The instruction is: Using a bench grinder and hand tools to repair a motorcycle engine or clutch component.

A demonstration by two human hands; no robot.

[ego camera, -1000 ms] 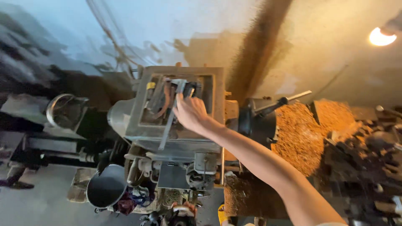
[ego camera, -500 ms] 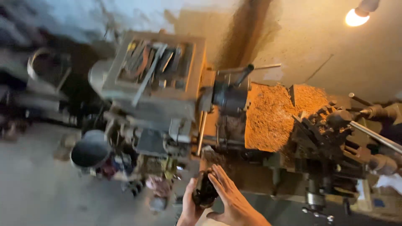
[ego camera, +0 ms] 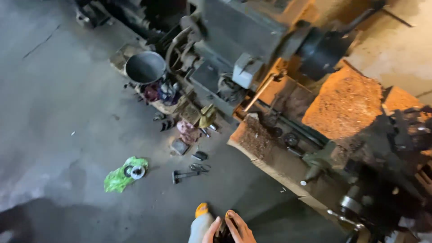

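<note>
At the bottom edge my left hand (ego camera: 210,234) and my right hand (ego camera: 239,227) meet around a small dark object (ego camera: 222,235). Most of that object is hidden between the fingers, and both hands are cut off by the frame. Just left of them is my leg in light cloth with an orange shoe tip (ego camera: 201,209). The hands hover over the grey concrete floor (ego camera: 67,112), beside the front of a large grimy lathe (ego camera: 252,40).
Orange-brown shavings (ego camera: 344,101) are heaped on the lathe bed. A round metal bucket (ego camera: 145,67) stands by the machine's base. A green rag with a metal ring (ego camera: 126,173), a hammer-like tool (ego camera: 184,174) and small parts lie on the floor.
My right hand came off the tool tray on top of the lathe and dropped to join the left hand low down. The view swung from the machine's top to the floor.
</note>
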